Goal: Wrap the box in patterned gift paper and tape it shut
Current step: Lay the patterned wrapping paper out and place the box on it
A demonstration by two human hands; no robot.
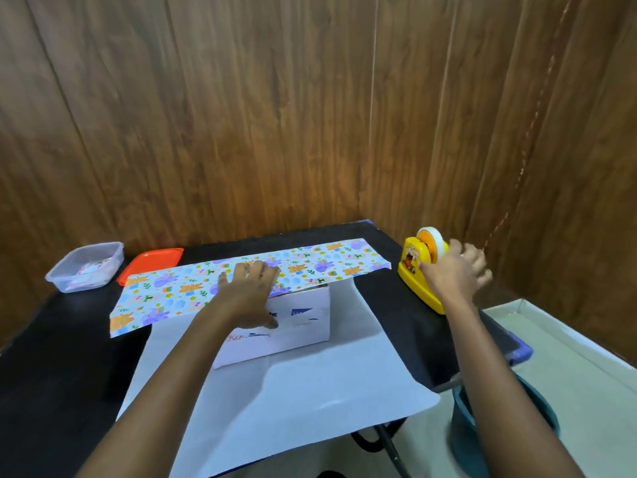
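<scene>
Even, soft indoor light; faint shadows; right hand motion-blurred; wide-angle bending at edges; mild overall softness.

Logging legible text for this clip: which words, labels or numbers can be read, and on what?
"...chen": red script on the front of the box; its start is hidden.
"HO...": white on a blue patch, same box; the rest is blurred.
Tape dispenser: cartoon sticker, no readable words.
Clear tub: printed slips inside, too blurred to read.

Bare table lies left of the box; tape dispenser blocks right.
</scene>
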